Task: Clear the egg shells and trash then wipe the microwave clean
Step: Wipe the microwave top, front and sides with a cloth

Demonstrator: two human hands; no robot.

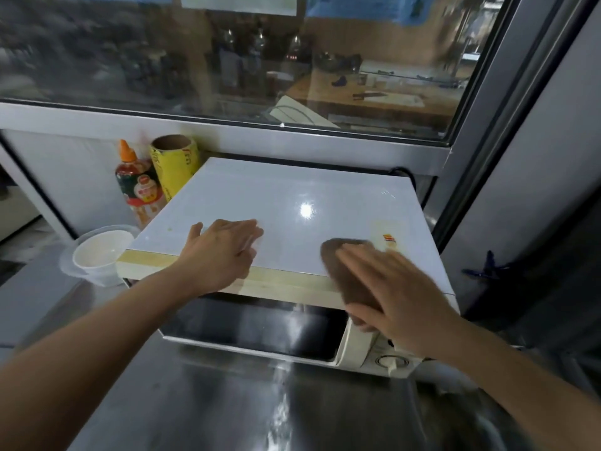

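Microwave (260,203) on steel bench (201,402), top bare. Right hand (396,297) flat, fingers straight, pressing brown cloth (344,265) at front edge. Left hand (221,252) flat on top. Sauce bottle (140,187), film roll (175,164), white bowl (100,252) crowd left side.

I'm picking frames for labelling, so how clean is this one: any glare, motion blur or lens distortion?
Head view: a bright glare spot sits on the white microwave top; the right hand and the brown cloth under it are motion-blurred, while the left hand is sharper; the window frame bows from wide-angle distortion; the steel counter shows streaky reflections.
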